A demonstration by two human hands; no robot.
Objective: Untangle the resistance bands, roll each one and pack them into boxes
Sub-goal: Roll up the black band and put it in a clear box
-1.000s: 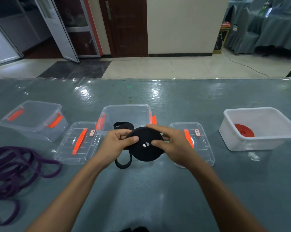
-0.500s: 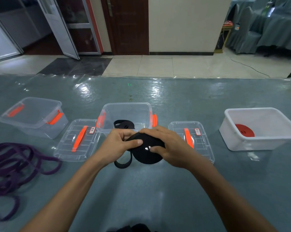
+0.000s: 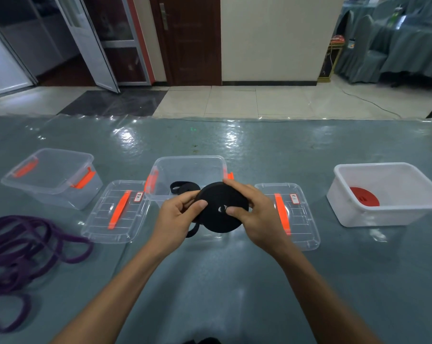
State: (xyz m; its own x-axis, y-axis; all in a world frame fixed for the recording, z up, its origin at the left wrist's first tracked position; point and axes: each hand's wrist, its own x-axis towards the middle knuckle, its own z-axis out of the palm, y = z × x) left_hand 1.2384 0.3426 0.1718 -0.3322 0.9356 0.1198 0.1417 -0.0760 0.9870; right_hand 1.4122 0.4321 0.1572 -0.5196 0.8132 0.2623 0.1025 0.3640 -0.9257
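Note:
A black resistance band (image 3: 220,207), wound into a flat disc, is held above the table in front of a clear box (image 3: 187,170). My left hand (image 3: 177,219) grips its left edge with the thumb on the face. My right hand (image 3: 254,214) grips the right side, fingers curled over the top rim. A loose black tail loops behind the roll and another hangs below my left hand. A tangled purple band (image 3: 23,247) lies on the table at the left. A rolled red band (image 3: 364,197) sits in the white tub (image 3: 383,217) at the right.
Two clear lids with orange handles lie flat, one lid (image 3: 115,212) left of my hands and the other lid (image 3: 297,214) right of them. A second clear box (image 3: 51,177) with orange latches stands at the far left. The table's far edge meets a tiled floor.
The roll has tilted up so its flat face shows more. My right hand's fingers shifted from covering the face to its right rim. Both hands stay in about the same place.

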